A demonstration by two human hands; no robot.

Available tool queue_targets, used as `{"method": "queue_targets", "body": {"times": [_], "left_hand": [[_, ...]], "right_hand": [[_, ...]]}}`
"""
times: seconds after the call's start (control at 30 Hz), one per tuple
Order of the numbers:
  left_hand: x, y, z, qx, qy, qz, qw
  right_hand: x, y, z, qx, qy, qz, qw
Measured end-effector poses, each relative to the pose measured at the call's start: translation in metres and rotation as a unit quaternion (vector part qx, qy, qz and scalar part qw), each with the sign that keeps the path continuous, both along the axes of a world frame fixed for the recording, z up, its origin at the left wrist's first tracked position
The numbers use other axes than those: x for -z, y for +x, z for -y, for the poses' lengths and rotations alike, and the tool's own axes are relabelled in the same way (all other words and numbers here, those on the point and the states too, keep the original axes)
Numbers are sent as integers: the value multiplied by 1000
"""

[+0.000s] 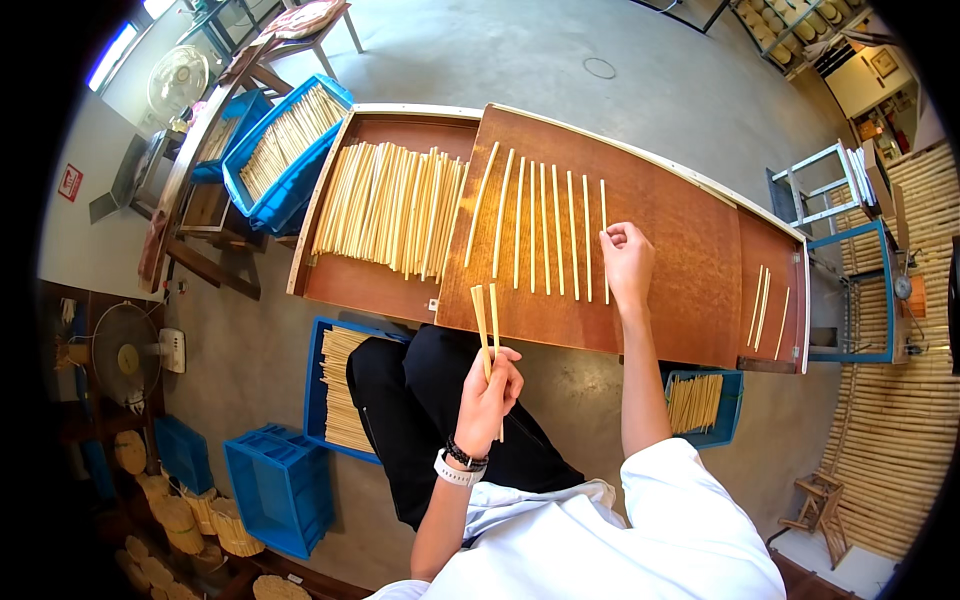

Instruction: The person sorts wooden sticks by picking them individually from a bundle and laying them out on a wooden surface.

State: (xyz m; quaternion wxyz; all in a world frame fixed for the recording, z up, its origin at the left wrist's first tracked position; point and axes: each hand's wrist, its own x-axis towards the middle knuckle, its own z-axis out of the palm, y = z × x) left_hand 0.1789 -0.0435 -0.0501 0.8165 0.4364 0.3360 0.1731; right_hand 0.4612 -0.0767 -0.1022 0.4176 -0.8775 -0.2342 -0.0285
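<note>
My left hand (487, 390) is closed around a few thin pale wooden sticks (481, 319), which point up and fan apart above the fist over my lap. Across the brown wooden board (682, 247), several similar sticks (533, 225) lie spaced out in a row. My right hand (630, 262) rests over the board, thumb and fingertips pinching the rightmost stick (603, 202) of that row around its middle. A large heap of sticks (390, 206) fills the tray section (367, 296) on the left. At the far right end, several sticks (762, 307) lie in a lower section.
Blue crates of sticks stand beyond the table's left end (277, 180), beside my legs (311, 390) and under the table at right (731, 420). An empty blue crate (277, 480) is on the floor, lower left. Fans (127, 360) and a small wooden chair (821, 510) stand farther out.
</note>
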Motion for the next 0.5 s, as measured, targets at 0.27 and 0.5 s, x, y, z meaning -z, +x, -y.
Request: {"method": "queue_targets", "body": {"times": [0.27,0.5], "left_hand": [[4,-1,0,-12,-8,6,1000],[-1,0,0,-6,-11,6,1000]], "right_hand": [[-1,2,8,5,-6,-4,1000],[-7,-5,11,-2,6,-14,1000]]}}
